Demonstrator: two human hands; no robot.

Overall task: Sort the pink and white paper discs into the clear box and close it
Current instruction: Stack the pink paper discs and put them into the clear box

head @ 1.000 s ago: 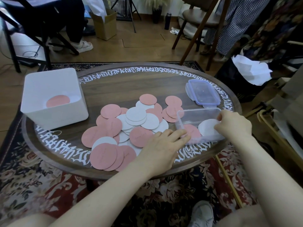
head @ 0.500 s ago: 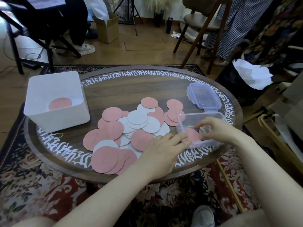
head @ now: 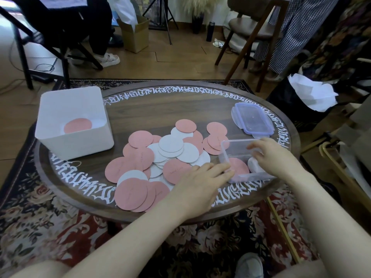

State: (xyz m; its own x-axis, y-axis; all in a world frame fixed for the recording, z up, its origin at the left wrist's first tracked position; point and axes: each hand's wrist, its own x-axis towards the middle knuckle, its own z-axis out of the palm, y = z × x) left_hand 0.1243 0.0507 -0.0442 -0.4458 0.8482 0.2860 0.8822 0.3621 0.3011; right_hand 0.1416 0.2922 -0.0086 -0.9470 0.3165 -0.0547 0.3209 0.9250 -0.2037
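Observation:
A heap of pink and white paper discs (head: 170, 146) lies in the middle of the round wooden table (head: 160, 105). The clear box (head: 236, 146) stands open at the near right, with a pink disc (head: 239, 167) flat on its floor. My right hand (head: 271, 155) reaches down into the box, fingers curled over a bent white disc (head: 253, 165) by the near wall. My left hand (head: 198, 181) lies flat on the near discs, and its fingertips touch the box's near left corner. The box's lid (head: 253, 119), clear with a purple rim, lies just behind the box.
A white square bin (head: 74, 141) holding one pink disc (head: 77, 125) stands at the table's left. Beyond the table are chairs, a cardboard box, a tripod and a seated person's legs. A dark bag with white paper is at the right.
My right hand has moved left from the box's right end into its middle, taking the white disc deeper in. My left hand has stayed put.

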